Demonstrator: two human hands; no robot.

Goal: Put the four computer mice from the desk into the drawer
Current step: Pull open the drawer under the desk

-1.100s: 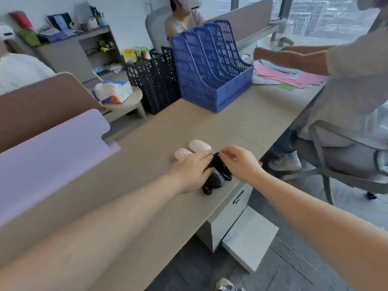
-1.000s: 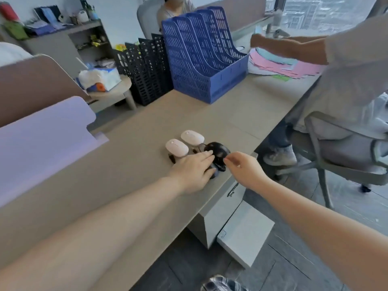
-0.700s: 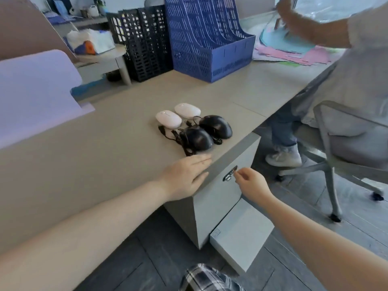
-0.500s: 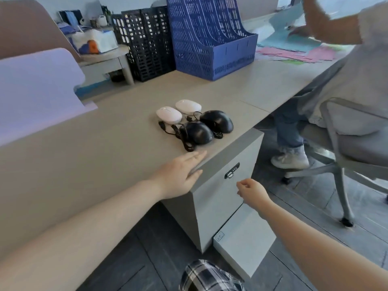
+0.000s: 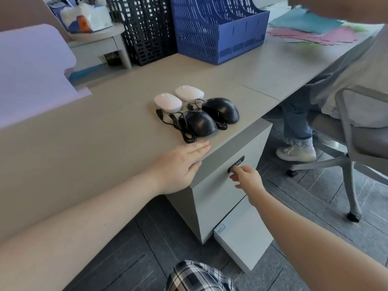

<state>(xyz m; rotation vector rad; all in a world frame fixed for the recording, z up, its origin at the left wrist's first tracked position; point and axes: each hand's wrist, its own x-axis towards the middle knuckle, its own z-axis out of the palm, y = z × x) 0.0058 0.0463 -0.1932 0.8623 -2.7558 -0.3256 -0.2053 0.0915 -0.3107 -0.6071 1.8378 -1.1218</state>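
At drawer lock (image 5: 236, 166): right hand (image 5: 247, 179) fingertips touching | left hand (image 5: 180, 167) flat on desk (image 5: 105, 133)

Both arms come into view bare from the lower edge up to the hands, with no sleeve, cuff, watch, bracelet or ring anywhere along them. The left hand (image 5: 180, 164) is broad, its fingers close together and its nails short and unpainted. The right hand (image 5: 247, 178) looks smaller from this angle; its nails cannot be made out. The forearms look wide and rounded near the bottom of the frame, stretched by the wide-angle lens. At the bottom centre a patch of clothing (image 5: 199, 277) shows: a woven check in black, white and grey, creased in soft folds, cut off by the frame edge
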